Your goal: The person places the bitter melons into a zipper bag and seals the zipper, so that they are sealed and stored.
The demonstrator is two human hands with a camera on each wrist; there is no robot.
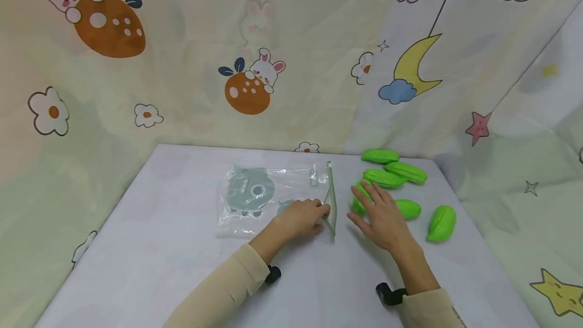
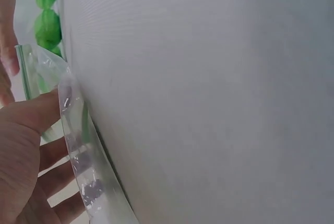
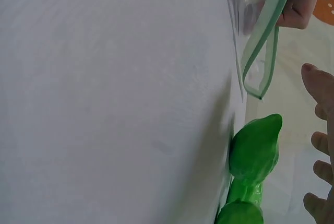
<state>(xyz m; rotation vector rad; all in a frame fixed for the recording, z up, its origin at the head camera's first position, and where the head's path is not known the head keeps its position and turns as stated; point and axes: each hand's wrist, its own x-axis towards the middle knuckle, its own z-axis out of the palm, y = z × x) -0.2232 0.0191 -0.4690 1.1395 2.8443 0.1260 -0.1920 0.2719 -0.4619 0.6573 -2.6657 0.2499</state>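
A clear zip bag [image 1: 248, 191] with a pale green cartoon print lies on the table, its green-edged mouth [image 1: 332, 201] facing right and parted. My left hand [image 1: 302, 218] pinches the film near that mouth, thumb on one side and fingers on the other in the left wrist view. To the right of it, my right hand [image 1: 381, 216] hovers with spread fingers over several bright green, ridged fruits that look like star fruit. It partly covers one green fruit [image 1: 359, 199] by its fingertips. A pointed green fruit [image 3: 255, 148] shows below that hand in the right wrist view.
More green fruits stand behind the right hand, such as one fruit [image 1: 380, 156] at the far table edge. A lone fruit [image 1: 442, 223] lies near the right edge. The white table [image 1: 150, 247] backs onto a printed cloth [image 1: 182, 80].
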